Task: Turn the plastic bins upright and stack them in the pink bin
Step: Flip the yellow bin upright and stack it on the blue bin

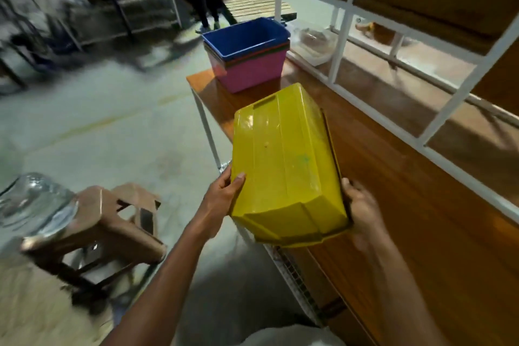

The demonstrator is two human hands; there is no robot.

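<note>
We are gripping the yellow bin point(286, 166) at its near end, left hand point(224, 194) with thumb pressed on the bottom, right hand point(361, 205) clamped on the rim side. It is turned bottom-up over the table point(393, 177). It seems light, stiff, smooth, so holding the rims is safest. The pink bin point(250, 73), with the blue bin point(247, 36) stacked inside, is waiting at twelve o'clock.

Bare table point(379, 166) lies open toward the pink bin point(250, 73); white frame point(339, 45) hems the right.
</note>
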